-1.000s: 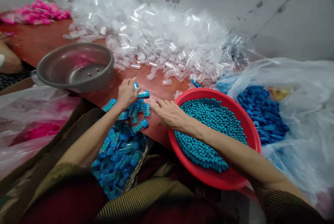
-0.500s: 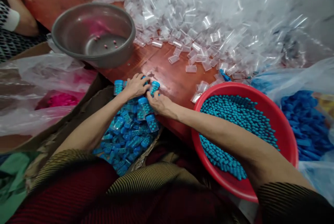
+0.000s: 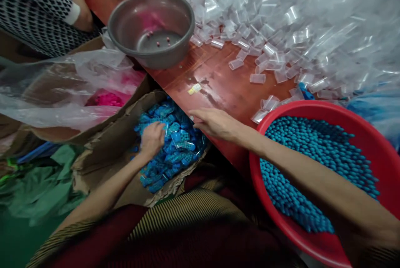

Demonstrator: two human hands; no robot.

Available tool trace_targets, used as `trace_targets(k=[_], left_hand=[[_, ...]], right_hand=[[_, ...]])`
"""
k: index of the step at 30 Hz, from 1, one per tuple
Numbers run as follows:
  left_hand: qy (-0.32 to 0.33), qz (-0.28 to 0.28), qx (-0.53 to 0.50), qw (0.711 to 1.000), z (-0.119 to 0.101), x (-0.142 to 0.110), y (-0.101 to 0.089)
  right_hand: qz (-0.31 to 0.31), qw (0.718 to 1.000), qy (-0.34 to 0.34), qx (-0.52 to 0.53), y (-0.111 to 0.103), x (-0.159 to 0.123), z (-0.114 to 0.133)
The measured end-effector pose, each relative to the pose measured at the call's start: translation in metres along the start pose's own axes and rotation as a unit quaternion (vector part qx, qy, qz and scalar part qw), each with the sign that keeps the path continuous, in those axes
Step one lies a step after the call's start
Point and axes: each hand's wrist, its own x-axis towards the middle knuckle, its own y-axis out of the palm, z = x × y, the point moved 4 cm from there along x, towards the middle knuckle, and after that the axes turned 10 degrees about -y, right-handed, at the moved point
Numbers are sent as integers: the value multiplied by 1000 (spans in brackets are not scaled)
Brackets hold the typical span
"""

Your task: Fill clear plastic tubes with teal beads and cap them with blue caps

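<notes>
My left hand (image 3: 152, 138) reaches down into a cardboard box (image 3: 106, 151) below the table edge, its fingers curled over the heap of filled blue-capped tubes (image 3: 175, 143); what it holds, if anything, is hidden. My right hand (image 3: 215, 123) lies flat at the edge of the red-brown table (image 3: 218, 84), fingers stretched out toward the box, nothing in it. A red basin (image 3: 281, 222) full of teal pellets (image 3: 312, 155) sits under my right forearm.
A grey metal bowl (image 3: 125, 30) with a few pink pellets stands at the back left. A large pile of clear empty tubes (image 3: 281, 22) covers the back right. Clear plastic bags (image 3: 62, 93) with pink items lie left. Another person's patterned sleeve (image 3: 34, 9) is at top left.
Both hands swept the filled blue tubes off the table edge into the box. The left hand followed them down; the right hand stayed at the edge. The camera tilted down and left.
</notes>
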Motion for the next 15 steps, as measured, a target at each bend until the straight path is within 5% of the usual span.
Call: trace_targets(k=[3, 7, 10, 15], left_hand=[[133, 69, 13, 989, -60, -4, 28], [169, 124, 59, 976, -97, 9, 52], [179, 140, 92, 969, -86, 11, 58], [178, 141, 158, 961, -35, -10, 65]], right_hand=[[-80, 997, -5, 14, -15, -40, -3], [-137, 990, 15, -8, -26, -89, 7], [-198, 979, 41, -35, -46, -122, 22], [-289, 941, 159, -69, -75, -196, 29]])
